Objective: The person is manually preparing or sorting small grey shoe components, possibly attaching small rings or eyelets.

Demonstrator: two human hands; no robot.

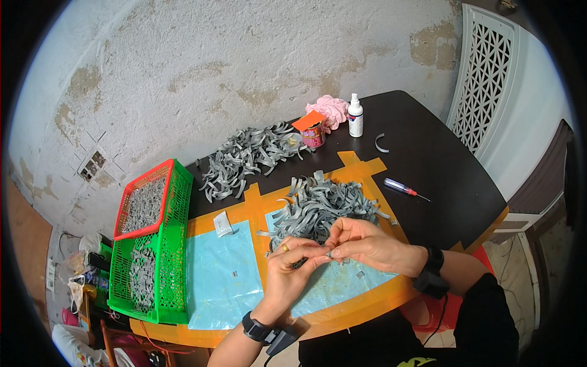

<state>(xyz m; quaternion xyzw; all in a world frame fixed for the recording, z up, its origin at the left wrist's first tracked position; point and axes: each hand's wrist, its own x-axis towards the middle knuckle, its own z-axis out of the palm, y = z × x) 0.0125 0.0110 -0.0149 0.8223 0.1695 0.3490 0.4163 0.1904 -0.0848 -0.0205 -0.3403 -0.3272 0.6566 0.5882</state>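
Two-handed, pinched a small grey piece (pixel 329 254) between the fingertips of the left hand (pixel 295 258) and the right hand (pixel 362 244), just in front of a tangled heap of grey curved strips (pixel 321 205). Could not tell the piece's full shape, mostly covered by fingers. Wore a black wristband (pixel 255 327) on each wrist. Had the heap on a light-blue plastic sheet (pixel 333 290), bordered with orange tape (pixel 262 244) on a black table (pixel 428 134). Saw a looser pile of grey strips (pixel 244 156) farther back, with a tin (pixel 313 137) topped by an orange card (pixel 310 120), a crumpled pink cloth (pixel 333 110) and a white spray bottle (pixel 356 122) near its right end. Saw a screwdriver (pixel 400 185) on the right. Had a green plastic basket (pixel 171 269) on the left, holding grey pieces, with a filled red-rimmed basket (pixel 137 234) at its far end.
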